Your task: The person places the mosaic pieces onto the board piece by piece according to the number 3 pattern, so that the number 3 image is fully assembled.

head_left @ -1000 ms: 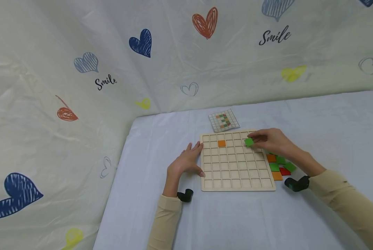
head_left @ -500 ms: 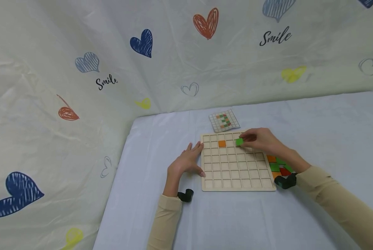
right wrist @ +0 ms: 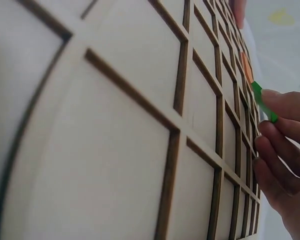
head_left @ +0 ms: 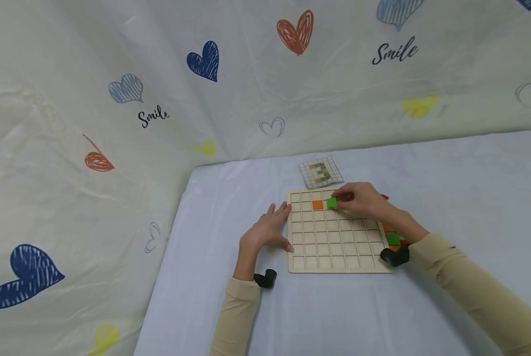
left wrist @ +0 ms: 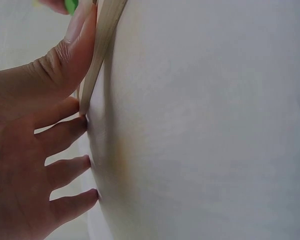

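A wooden grid board (head_left: 327,237) lies flat on the white cloth, with an orange square tile (head_left: 317,204) set in a cell of its second row from the far edge. Between thumb and fingers my right hand (head_left: 363,200) pinches a green square tile (head_left: 331,203), just right of the orange one. In the right wrist view that green tile (right wrist: 262,102) is tilted over the grid. My left hand (head_left: 265,231) rests at the board's left edge, fingers spread and straight, thumb touching the near part of that edge. The left wrist view shows its thumb (left wrist: 65,65) against the wooden edge.
Behind the board lies a printed pattern card (head_left: 320,172) with a coloured grid. Loose orange, green and red tiles (head_left: 393,239) lie at the board's right side, partly hidden by my right arm. A heart-printed sheet (head_left: 243,99) hangs behind the table.
My right hand has moved left across the board's far rows, carrying the green tile close to the orange one. The left hand stays at the board's edge.
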`<state>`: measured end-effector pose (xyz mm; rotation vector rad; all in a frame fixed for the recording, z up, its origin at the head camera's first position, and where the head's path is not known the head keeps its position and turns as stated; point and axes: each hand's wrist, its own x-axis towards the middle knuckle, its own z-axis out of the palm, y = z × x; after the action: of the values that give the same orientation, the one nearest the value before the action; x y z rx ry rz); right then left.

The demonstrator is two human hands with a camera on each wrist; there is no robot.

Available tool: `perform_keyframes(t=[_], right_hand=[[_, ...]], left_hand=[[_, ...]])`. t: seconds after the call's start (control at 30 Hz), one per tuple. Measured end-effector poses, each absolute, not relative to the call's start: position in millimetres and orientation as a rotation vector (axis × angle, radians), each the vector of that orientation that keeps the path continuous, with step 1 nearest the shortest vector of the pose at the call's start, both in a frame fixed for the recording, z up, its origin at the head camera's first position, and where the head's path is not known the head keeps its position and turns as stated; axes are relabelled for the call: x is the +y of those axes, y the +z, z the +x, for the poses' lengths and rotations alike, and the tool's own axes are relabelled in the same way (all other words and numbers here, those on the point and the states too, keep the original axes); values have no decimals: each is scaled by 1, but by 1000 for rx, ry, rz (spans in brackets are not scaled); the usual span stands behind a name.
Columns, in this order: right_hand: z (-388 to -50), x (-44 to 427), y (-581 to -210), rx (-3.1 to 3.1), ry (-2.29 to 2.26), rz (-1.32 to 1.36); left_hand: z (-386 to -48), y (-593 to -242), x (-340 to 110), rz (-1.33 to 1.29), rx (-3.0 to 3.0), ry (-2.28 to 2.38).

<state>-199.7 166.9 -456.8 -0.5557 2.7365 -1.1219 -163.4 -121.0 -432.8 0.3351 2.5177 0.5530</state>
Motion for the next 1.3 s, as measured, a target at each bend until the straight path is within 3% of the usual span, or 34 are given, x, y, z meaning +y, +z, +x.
perform_keyframes(t=[1.3], right_hand=[[-200, 167, -459, 2836, -1016, -811]], left_hand=[[-166, -437, -122, 350, 2524, 546]])
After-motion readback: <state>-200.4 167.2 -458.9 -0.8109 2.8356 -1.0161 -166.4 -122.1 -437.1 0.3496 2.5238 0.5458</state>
